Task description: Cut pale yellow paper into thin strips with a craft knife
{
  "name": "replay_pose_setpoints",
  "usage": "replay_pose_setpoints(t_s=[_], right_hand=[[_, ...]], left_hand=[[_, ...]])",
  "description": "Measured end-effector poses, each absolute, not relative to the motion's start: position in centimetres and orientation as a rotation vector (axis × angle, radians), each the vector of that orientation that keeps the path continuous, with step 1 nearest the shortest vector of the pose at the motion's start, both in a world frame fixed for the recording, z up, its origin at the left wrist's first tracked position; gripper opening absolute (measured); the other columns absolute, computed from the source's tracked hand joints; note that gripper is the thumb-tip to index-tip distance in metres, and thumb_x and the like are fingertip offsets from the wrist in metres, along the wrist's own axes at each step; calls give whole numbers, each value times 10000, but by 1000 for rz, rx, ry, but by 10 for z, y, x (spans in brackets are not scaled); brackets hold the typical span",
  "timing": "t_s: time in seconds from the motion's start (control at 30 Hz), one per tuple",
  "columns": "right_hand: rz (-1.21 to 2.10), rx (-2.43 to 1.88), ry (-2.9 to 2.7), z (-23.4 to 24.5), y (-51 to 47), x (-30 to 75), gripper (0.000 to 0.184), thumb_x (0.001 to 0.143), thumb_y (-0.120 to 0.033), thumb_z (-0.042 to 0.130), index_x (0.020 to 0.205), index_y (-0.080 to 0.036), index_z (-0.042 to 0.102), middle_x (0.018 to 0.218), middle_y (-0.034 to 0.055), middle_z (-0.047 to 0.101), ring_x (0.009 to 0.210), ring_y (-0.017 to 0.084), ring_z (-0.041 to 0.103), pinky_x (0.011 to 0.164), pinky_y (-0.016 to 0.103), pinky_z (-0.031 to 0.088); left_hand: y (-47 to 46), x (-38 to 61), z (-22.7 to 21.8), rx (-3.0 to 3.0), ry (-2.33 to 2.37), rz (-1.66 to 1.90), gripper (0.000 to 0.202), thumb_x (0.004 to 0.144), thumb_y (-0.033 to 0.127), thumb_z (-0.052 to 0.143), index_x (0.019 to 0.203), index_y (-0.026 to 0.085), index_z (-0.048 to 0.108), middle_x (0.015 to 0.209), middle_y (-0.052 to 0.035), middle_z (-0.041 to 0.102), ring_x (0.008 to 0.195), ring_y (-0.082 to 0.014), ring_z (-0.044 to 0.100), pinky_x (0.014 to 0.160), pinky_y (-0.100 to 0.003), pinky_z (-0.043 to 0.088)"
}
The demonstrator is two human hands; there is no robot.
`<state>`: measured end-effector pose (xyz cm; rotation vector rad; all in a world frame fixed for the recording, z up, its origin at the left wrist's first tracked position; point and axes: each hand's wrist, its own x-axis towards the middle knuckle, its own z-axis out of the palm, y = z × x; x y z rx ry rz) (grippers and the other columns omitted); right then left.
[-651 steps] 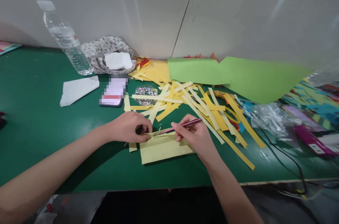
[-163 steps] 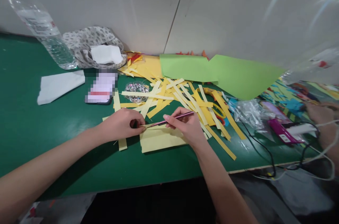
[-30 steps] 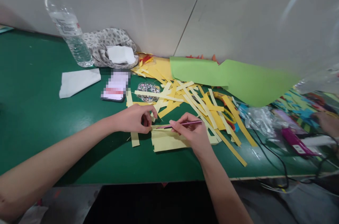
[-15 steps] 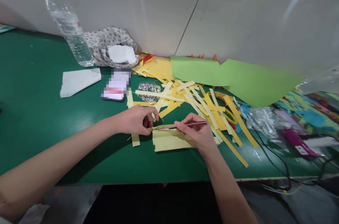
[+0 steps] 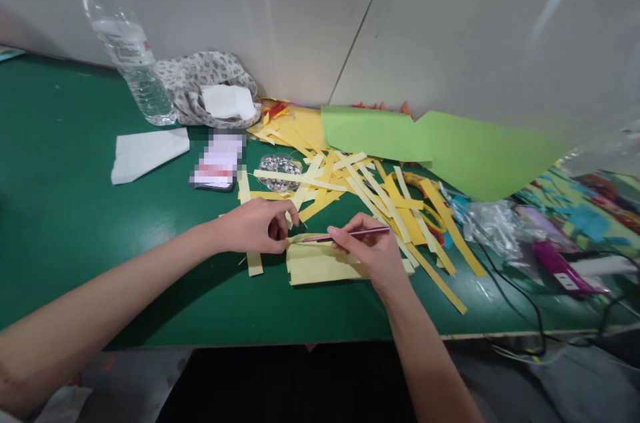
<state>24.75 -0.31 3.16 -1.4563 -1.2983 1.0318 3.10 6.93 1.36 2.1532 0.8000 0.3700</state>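
Note:
A pale yellow paper sheet [image 5: 320, 268] lies on the green table [image 5: 75, 210] in front of me. My left hand [image 5: 255, 226] is closed in a pinch on the sheet's left top edge. My right hand [image 5: 373, 253] grips a thin pink-purple pencil [image 5: 350, 234] laid along that top edge, tip pointing left toward my left fingers. A narrow pale strip [image 5: 254, 263] lies under my left hand.
A heap of yellow paper strips [image 5: 370, 193] lies beyond my hands, with green sheets [image 5: 450, 146] behind. A dish of small beads [image 5: 280, 166], a phone [image 5: 216, 166], white tissue [image 5: 145, 153], a water bottle [image 5: 127, 53] and a patterned cloth [image 5: 200, 83] stand at left. Plastic wrap, a purple tool [image 5: 560, 266] and cables sit right.
The hands stay on the sheet's top edge. The pencil has shifted slightly right along that edge, and the left fingers have tightened on the paper. The other person's hand at far right is gone.

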Motion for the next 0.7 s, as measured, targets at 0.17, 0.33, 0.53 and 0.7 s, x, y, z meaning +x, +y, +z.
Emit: replay_pose_setpoints(t_s=[0.17,0.33,0.53,0.7], right_hand=[[1030,-1470,-1285,31,-2,258,291,644,-376,811,593,-186,596,525,0,638,496,120,563,485,245,449],[932,-1473,-1280,33,-4,268,284,650,-368,802,585,-190,590,517,4,625,483,124,549,462,258,445],[950,-1444,-1322,38,-8,248,256,695,-373,764,610,-200,596,548,10,656,525,141,595,517,278,473],[1017,-1469,-1354,35,-5,239,276,697,-395,757,613,-201,579,547,10,658,515,146,603,483,267,446]], left_hand=[[70,31,14,2147,784,362,280,674,191,620,942,204,538,745,17,717,616,-118,607,562,-222,436],[71,31,11,2098,778,368,276,677,214,636,938,203,548,749,13,716,600,-111,604,537,-216,433],[71,29,12,2108,782,380,307,677,224,640,970,207,553,736,18,714,596,-113,610,531,-220,427],[72,28,10,2120,742,384,361,658,198,641,1007,208,549,754,13,721,623,-119,622,580,-233,458]])
